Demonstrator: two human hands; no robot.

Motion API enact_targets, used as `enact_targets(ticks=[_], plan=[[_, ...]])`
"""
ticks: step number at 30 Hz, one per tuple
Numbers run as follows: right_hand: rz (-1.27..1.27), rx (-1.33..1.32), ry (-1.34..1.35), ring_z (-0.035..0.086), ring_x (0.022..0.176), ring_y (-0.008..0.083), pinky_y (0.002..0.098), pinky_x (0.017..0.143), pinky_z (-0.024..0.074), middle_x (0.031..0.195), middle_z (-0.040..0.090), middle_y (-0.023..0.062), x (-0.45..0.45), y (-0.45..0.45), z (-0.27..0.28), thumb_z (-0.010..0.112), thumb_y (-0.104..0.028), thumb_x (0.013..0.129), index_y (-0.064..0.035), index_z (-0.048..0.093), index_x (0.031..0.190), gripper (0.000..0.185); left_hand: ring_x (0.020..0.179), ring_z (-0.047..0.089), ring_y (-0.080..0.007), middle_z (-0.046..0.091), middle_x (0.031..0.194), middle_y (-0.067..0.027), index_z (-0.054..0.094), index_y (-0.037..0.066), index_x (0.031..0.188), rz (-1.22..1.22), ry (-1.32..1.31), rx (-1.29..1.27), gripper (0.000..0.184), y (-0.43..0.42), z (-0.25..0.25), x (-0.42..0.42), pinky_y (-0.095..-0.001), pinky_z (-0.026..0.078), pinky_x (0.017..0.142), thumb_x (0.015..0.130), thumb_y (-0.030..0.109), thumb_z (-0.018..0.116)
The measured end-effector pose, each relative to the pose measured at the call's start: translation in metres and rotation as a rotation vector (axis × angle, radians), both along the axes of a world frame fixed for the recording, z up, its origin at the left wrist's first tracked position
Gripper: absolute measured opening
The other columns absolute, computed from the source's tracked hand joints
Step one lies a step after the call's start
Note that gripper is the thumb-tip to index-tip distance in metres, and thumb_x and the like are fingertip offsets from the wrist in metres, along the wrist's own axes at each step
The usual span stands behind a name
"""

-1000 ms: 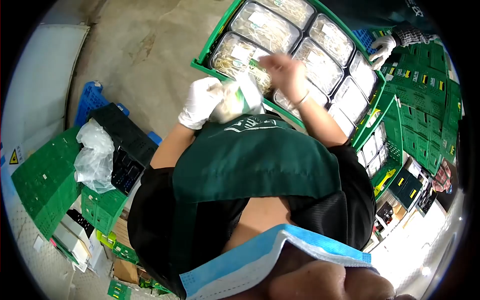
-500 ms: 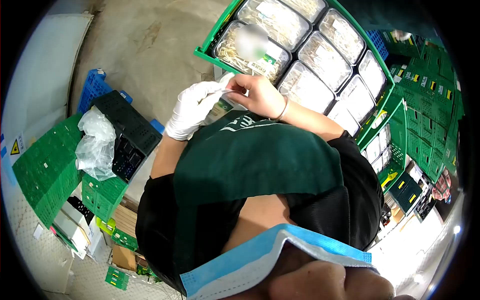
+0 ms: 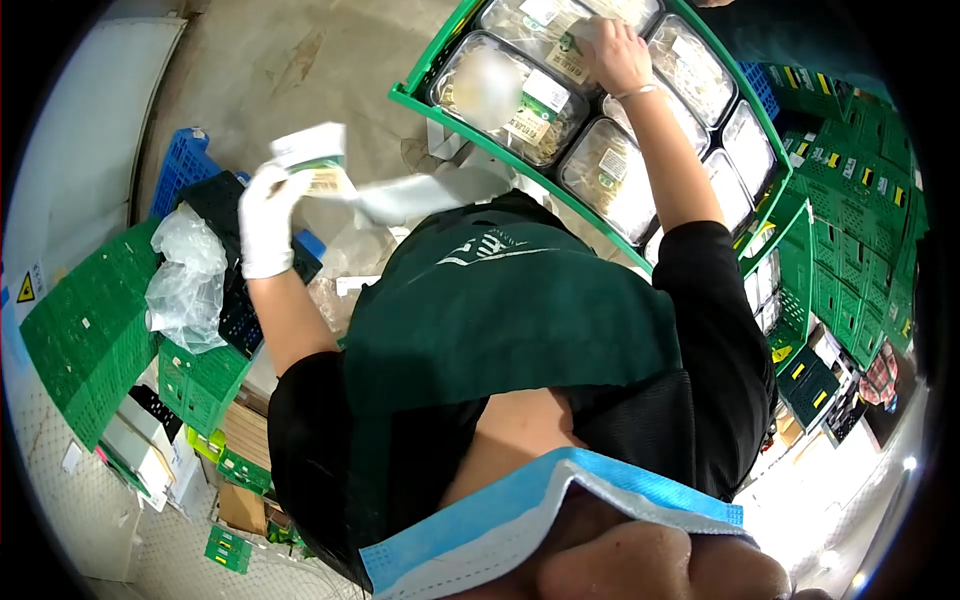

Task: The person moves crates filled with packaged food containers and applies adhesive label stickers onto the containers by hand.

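Observation:
My left hand (image 3: 268, 215), in a white glove, is closed on a roll of labels (image 3: 312, 160) out to the left. A pale backing strip (image 3: 425, 195) trails from the roll toward the crate. My bare right hand (image 3: 613, 55) is over the green crate (image 3: 555, 190), its fingers together on a label (image 3: 570, 58) at the lid of an upper tray (image 3: 530, 28). Below it, the near-left tray (image 3: 510, 98) bears a green and white label. Several more clear-lidded trays fill the crate. A round blurred patch hides part of the near-left tray.
Stacked green crates (image 3: 850, 220) stand at the right. At the left are a green crate (image 3: 85, 340), a blue crate (image 3: 183, 170) and a crumpled plastic bag (image 3: 190, 285) on a dark crate. Part of another person (image 3: 790, 35) shows at the top right.
My hands have moved apart: the left one outward with the roll, the right one up over the crate with a label. The strip now stretches out from the roll.

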State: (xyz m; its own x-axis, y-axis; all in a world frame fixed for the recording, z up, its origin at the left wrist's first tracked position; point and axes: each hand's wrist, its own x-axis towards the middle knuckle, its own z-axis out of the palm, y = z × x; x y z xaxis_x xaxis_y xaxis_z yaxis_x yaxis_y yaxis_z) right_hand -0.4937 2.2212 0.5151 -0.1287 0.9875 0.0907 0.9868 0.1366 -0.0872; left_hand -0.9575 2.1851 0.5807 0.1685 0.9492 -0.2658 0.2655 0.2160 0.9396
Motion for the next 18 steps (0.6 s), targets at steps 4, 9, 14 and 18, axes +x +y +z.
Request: enact_targets(ticks=[4, 9, 14, 18], plan=[[-0.239, 0.14, -0.102, 0.043, 0.099, 0.0318, 0.0428, 0.08, 0.0377, 0.113, 0.043, 0.015, -0.04, -0.04, 0.017, 0.056, -0.045, 0.071, -0.0117, 0.039, 0.119, 0.061, 0.085, 0.055, -0.0196, 0.056, 0.094, -0.0129, 0.051, -0.007, 0.098, 0.316, -0.466, -0.119, 0.029, 0.003, 0.028, -0.002, -0.0279, 0.043, 0.077, 0.069, -0.011, 0.049], [-0.027, 0.018, 0.019, 0.041, 0.1, 0.028, 0.0383, 0.082, 0.0324, 0.109, 0.043, 0.0114, -0.1, -0.085, 0.027, 0.057, -0.049, 0.066, -0.0087, 0.045, 0.11, 0.06, 0.08, 0.054, -0.0153, 0.057, 0.088, -0.0098, 0.058, -0.002, 0.089, 0.227, -0.163, -0.118, 0.02, -0.002, -0.004, 0.045, -0.0259, 0.042, 0.074, 0.07, 0.002, 0.059], [-0.004, -0.223, 0.982, 0.055, 0.067, 0.0245, 0.0321, 0.064, 0.0438, 0.071, 0.056, 0.0106, -0.111, -0.091, 0.091, 0.063, -0.028, 0.07, -0.0041, 0.052, 0.094, 0.036, 0.085, 0.053, -0.0131, 0.057, 0.092, -0.0085, 0.057, -0.005, 0.092, -0.283, -0.258, -0.225, 0.02, -0.011, 0.037, 0.143, -0.0245, 0.042, 0.075, 0.075, 0.005, 0.055], [0.042, -0.11, 0.852, 0.055, 0.062, 0.0203, 0.0292, 0.058, 0.0443, 0.065, 0.055, 0.0061, -0.112, -0.094, 0.106, 0.063, -0.014, 0.068, -0.0056, 0.055, 0.076, 0.014, 0.077, 0.052, -0.0111, 0.057, 0.083, -0.0061, 0.057, -0.004, 0.086, -0.237, -0.43, -0.198, 0.015, -0.014, 0.018, 0.179, -0.0232, 0.042, 0.068, 0.076, 0.006, 0.054]])
